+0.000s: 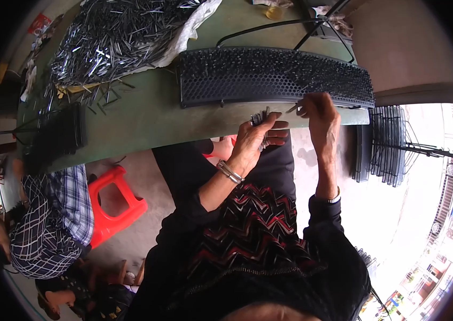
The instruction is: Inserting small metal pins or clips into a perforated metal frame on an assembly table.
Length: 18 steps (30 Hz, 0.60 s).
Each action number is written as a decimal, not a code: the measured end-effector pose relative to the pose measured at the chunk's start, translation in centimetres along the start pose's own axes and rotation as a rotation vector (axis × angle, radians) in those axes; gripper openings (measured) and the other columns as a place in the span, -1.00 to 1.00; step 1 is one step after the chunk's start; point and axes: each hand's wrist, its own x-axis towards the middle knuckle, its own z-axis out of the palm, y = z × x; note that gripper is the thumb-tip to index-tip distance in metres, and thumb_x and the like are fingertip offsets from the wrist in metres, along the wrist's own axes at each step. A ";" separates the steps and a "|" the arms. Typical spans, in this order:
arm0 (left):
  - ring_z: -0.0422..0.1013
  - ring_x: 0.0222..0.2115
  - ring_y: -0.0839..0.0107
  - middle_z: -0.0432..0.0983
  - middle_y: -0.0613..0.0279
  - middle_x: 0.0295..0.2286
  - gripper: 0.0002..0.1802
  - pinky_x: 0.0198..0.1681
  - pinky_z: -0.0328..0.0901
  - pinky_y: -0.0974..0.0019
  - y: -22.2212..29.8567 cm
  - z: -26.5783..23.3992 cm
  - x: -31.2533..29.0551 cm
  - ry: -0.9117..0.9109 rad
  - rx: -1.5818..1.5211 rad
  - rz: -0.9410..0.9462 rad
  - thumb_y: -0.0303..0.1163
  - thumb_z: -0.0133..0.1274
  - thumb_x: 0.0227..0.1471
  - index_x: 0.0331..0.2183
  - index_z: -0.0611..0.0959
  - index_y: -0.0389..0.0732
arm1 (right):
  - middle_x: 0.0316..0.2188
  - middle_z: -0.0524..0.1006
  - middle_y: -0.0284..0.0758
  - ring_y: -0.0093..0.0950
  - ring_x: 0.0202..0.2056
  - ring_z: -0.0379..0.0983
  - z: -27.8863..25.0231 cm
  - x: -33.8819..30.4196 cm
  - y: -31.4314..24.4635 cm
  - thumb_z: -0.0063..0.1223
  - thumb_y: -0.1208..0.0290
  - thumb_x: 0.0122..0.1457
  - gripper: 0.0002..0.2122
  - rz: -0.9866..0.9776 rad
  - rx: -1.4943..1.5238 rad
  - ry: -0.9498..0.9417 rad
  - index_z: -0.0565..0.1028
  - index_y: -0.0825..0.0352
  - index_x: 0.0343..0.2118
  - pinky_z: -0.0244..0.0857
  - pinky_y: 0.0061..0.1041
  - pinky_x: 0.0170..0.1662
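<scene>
My left hand (249, 140) is closed around a small bunch of short dark metal pins (259, 117), whose ends stick up beside the thumb. Thumb and fingertips of my right hand (320, 115) pinch one thin metal pin (292, 108) at the front edge of the rack. That long black rack (231, 91) has a honeycomb of holes in its face. Many pins fill its back and right portions, while bare holes show at the front left. Both hands are over the table's near edge, the right one overlapping the rack's lower right side.
A heap of loose metal pins (114, 40) lies on a white sack on the green table (135, 125). Another black rack (60, 134) stands at the left. Stacked black racks (392, 144) are at the right. A red stool (114, 200) and a person in plaid (50, 230) are left.
</scene>
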 end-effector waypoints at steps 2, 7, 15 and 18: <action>0.50 -0.48 0.39 0.57 0.08 -0.38 -0.63 -0.46 0.41 0.40 0.2 -0.8 0.4 0.017 0.043 -0.014 -0.18 0.07 0.06 -0.22 0.56 -0.31 | -0.49 0.55 -0.28 -0.54 -0.47 0.51 0.0 0.9 0.4 -0.04 0.51 0.16 -0.91 -0.206 -0.075 0.319 0.44 0.40 -0.32 0.34 -0.59 -0.39; 0.49 -0.44 0.38 0.55 0.05 -0.38 -0.64 -0.39 0.43 0.35 -0.4 -0.1 0.8 0.038 -0.068 -0.001 -0.25 -0.01 0.12 -0.17 0.53 -0.34 | -0.52 0.57 -0.28 -0.54 -0.47 0.53 -0.3 3.3 1.8 -0.06 0.50 0.17 -0.94 -0.344 -0.277 0.456 0.44 0.35 -0.34 0.36 -0.57 -0.39; 0.45 -0.46 0.47 0.53 0.12 -0.42 -0.69 -0.36 0.42 0.35 -0.5 -0.7 0.4 -0.036 -0.015 -0.077 -0.30 -0.02 0.13 -0.16 0.51 -0.31 | -0.55 0.57 -0.28 -0.53 -0.51 0.54 -0.1 4.5 3.1 -0.04 0.51 0.16 -0.94 -0.334 -0.304 0.402 0.44 0.34 -0.33 0.35 -0.57 -0.44; 0.43 -0.49 0.50 0.53 0.14 -0.44 -0.70 -0.42 0.38 0.41 -0.2 -0.2 0.2 -0.006 0.007 -0.089 -0.30 0.00 0.12 -0.17 0.52 -0.29 | -0.56 0.56 -0.28 -0.53 -0.50 0.54 -0.3 4.6 3.1 -0.04 0.52 0.16 -0.94 -0.341 -0.325 0.391 0.44 0.35 -0.34 0.35 -0.58 -0.44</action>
